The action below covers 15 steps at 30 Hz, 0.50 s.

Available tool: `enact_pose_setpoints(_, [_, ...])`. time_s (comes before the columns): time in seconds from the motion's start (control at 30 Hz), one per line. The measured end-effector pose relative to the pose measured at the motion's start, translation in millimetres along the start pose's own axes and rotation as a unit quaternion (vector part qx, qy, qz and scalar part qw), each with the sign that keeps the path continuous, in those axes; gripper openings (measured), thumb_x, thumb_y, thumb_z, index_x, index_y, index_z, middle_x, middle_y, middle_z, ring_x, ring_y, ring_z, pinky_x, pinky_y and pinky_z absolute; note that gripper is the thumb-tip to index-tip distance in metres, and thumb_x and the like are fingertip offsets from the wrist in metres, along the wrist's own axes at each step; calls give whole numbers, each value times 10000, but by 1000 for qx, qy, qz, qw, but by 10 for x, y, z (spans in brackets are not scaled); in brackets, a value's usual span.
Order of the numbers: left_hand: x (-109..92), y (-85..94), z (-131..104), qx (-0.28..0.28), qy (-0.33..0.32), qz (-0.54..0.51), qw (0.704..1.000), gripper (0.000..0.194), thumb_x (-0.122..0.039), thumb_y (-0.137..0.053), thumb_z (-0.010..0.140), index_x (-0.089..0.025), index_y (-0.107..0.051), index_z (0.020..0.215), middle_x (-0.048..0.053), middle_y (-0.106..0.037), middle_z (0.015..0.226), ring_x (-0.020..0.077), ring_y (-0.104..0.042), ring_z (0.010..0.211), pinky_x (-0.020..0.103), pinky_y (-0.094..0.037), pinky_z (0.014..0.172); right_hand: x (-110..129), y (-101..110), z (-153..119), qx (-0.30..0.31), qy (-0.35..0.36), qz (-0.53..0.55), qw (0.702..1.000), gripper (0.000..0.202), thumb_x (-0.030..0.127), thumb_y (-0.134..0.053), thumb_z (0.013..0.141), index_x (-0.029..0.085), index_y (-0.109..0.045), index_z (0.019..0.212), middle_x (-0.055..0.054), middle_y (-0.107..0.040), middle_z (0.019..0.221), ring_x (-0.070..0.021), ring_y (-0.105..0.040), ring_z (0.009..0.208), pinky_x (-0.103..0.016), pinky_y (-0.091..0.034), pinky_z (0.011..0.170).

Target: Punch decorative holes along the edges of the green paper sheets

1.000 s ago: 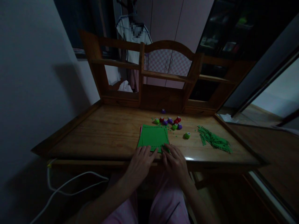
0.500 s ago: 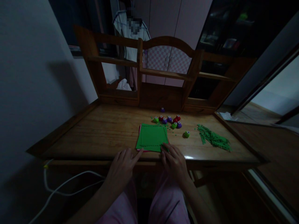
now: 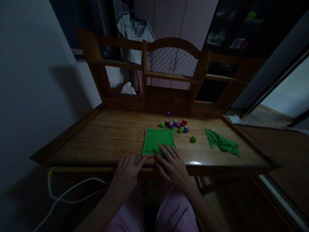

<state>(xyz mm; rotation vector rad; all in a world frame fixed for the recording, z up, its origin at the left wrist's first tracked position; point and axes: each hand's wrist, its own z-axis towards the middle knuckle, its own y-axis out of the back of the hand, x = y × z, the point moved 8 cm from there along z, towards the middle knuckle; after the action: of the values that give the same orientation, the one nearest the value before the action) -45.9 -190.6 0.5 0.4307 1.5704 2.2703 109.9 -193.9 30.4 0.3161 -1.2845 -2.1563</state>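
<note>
Far beyond the fingertips, in a dim room, rise a pink wardrobe and a hanging shirt. Nearer stands a wooden desk with open shelves, its glossy top reaching under both hands. The left hand rests at the near edge, fingers loosely extended, its thumb side at the near left corner of a green sheet. Over the sheet's near right part the right hand lies spread, closed on nothing. Pinkish paper peeks out beneath.

The step looks like steadying the stack; a careful next move seems to call for light, even pressure. Right of the right fingers lie green strips; beyond the fingertips, apparent small punches and green scraps.
</note>
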Motion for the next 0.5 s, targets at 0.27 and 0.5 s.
enact_pose_setpoints(0.27, [13,48,43,18,-4,-17,1000,619,-55,-383,848,-314,-384,1409,81,-502,938,225,-467,894,380,-363,811,-134,57,-82,18,15,5,1000,441,238,-517,880,242,-504,1321,-54,-356,1484,-261,-312,1367,-503,-326,1105])
enact_pose_setpoints(0.5, [28,19,41,23,-17,-19,999,644,-44,-397,831,-326,-378,1411,72,-493,902,226,-459,877,392,-359,816,-372,178,-273,9,-7,-2,1000,448,186,-507,871,241,-508,1316,-62,-421,1443,-260,-367,1335,-511,-353,1087])
